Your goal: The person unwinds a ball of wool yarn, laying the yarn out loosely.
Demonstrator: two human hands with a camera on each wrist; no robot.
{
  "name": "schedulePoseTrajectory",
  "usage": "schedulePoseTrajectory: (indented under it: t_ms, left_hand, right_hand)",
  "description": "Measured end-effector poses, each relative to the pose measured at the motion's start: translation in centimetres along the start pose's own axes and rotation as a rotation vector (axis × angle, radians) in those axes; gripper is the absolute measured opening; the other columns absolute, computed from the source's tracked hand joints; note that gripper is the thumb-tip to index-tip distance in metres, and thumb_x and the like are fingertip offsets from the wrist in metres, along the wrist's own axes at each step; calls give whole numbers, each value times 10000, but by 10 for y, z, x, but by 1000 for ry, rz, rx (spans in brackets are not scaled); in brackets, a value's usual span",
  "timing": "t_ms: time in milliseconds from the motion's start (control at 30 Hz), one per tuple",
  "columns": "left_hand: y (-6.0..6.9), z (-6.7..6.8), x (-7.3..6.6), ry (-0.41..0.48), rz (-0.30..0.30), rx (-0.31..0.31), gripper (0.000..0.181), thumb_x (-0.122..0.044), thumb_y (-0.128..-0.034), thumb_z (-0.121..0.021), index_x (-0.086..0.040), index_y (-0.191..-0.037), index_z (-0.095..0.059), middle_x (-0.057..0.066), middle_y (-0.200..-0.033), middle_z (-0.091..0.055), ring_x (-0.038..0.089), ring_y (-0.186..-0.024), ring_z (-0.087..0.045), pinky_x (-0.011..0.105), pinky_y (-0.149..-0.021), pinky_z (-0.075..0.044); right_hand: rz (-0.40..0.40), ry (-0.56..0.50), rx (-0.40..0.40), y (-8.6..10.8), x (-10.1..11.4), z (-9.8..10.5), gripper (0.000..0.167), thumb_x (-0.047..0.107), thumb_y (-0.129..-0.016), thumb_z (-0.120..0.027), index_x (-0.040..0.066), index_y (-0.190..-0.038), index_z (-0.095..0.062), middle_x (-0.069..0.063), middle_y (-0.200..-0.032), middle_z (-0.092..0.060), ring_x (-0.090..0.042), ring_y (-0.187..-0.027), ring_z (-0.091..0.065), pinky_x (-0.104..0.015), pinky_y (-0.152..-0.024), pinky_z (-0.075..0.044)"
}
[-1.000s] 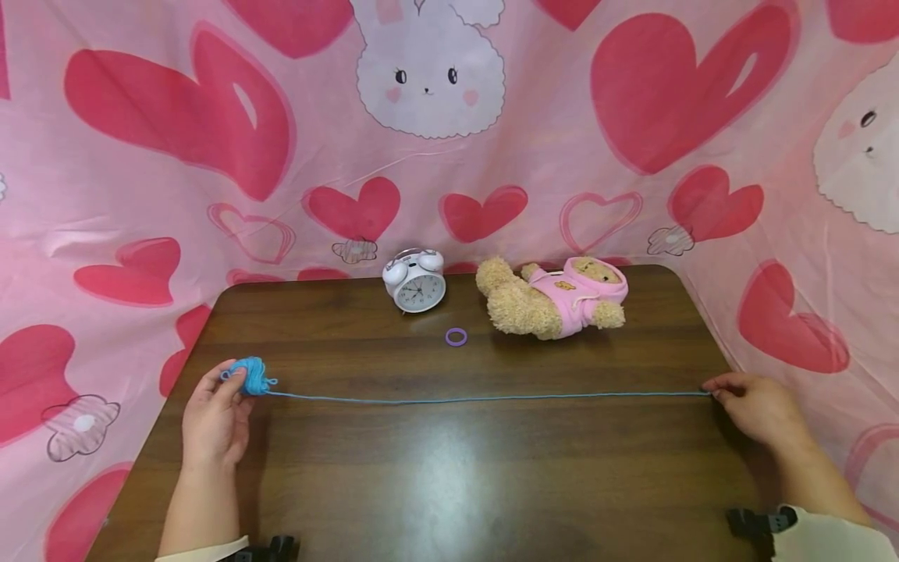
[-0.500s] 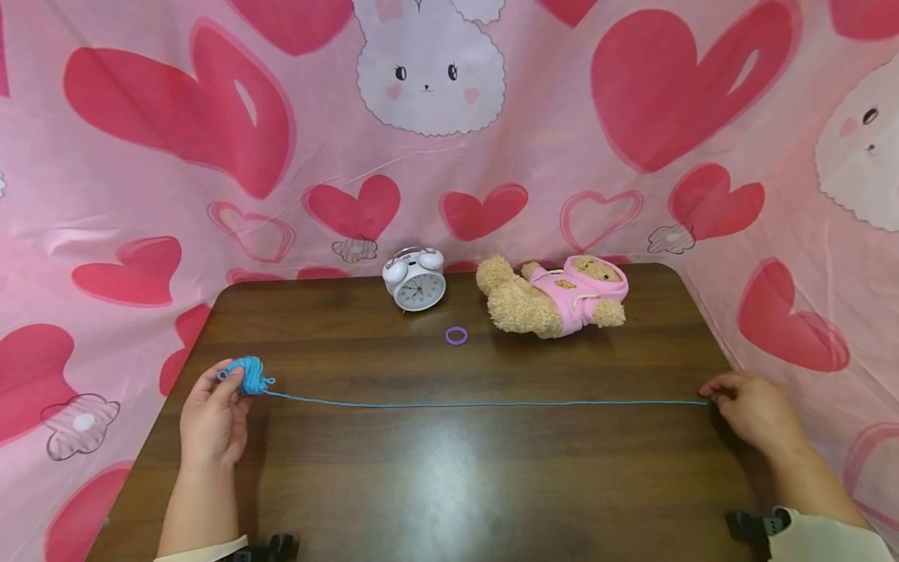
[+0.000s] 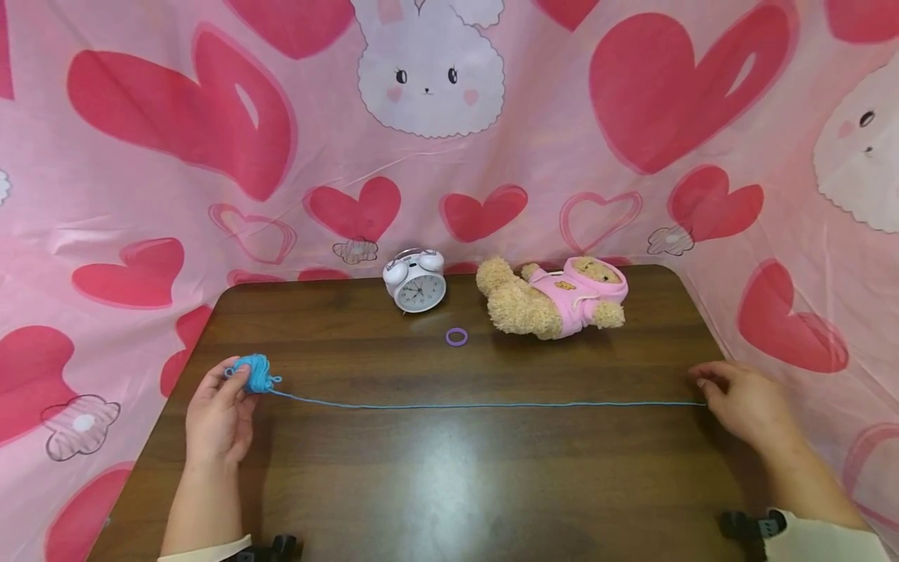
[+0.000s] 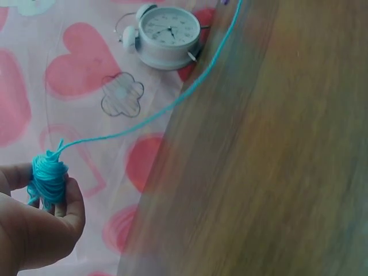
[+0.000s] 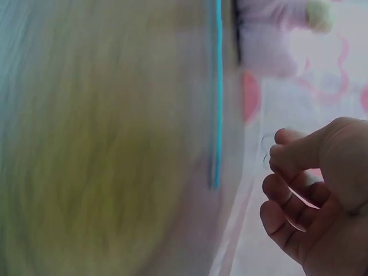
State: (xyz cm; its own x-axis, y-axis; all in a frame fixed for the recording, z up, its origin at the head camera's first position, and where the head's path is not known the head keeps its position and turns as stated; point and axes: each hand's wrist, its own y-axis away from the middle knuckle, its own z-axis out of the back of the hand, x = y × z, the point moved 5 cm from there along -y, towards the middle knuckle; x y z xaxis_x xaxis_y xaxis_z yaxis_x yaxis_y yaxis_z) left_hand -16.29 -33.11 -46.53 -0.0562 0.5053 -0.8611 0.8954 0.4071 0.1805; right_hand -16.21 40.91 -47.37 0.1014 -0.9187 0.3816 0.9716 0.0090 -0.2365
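Note:
My left hand (image 3: 221, 417) holds a small ball of blue yarn (image 3: 258, 373) between thumb and fingers above the table's left side. The left wrist view also shows this yarn ball (image 4: 49, 178), with its strand curving away. From it a single yarn strand (image 3: 492, 405) runs nearly straight across the table to the right. Near its far end is my right hand (image 3: 747, 402), fingers loosely bent and holding nothing. In the right wrist view, the strand (image 5: 218, 115) ends on the table, apart from the right hand (image 5: 322, 195).
At the back of the brown wooden table (image 3: 351, 484) stands a white twin-bell alarm clock (image 3: 419, 291). A purple ring (image 3: 456, 345) lies in front of it. To the right, a teddy bear (image 3: 523, 308) in a pink hoodie lies on its back. A pink heart-patterned cloth (image 3: 548, 140) hangs behind.
My right hand has let go of the strand's end and lifted slightly off to the left. The strand has sunk onto the table. My left hand has shifted slightly right with the yarn ball.

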Motion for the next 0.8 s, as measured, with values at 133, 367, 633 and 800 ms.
schedulePoseTrajectory:
  t_ms: [133, 367, 633, 800]
  left_hand:
    - [2, -10, 2, -15, -7, 31, 215, -16, -1001, -653, -51, -1203, -587, 35, -1061, -646, 138, -868, -689, 236, -735, -561]
    - [7, -31, 10, -37, -13, 108, 153, -29, -1014, -641, -66, -1156, -599, 32, -1025, -665, 129, -852, -677, 239, -738, -544]
    - [7, -53, 28, -116, 6, 157, 128, -69, -1028, -637, -98, -1146, -598, 11, -1029, -667, 115, -883, -684, 243, -779, -543]
    - [8, -67, 38, -175, 34, 169, 160, -105, -1023, -659, -105, -1167, -590, -10, -1014, -669, 115, -899, -670, 252, -814, -536]
  right_hand:
    - [33, -28, -38, -4, 24, 1, 152, 63, -874, -742, 66, -1025, -759, -241, -1027, -722, -383, -849, -642, -399, -681, -443]
    - [46, -103, -3, -11, 61, -7, 137, 119, -889, -785, 111, -1025, -777, -89, -943, -733, -163, -753, -582, -291, -622, -451]
    - [48, -207, 69, -22, 95, -26, 146, 153, -929, -779, 122, -1072, -774, -27, -976, -731, -138, -771, -575, -270, -637, -475]
    - [74, -260, 76, -29, 113, -38, 144, 144, -933, -777, 120, -1074, -778, -12, -991, -734, -138, -773, -582, -275, -655, -482]
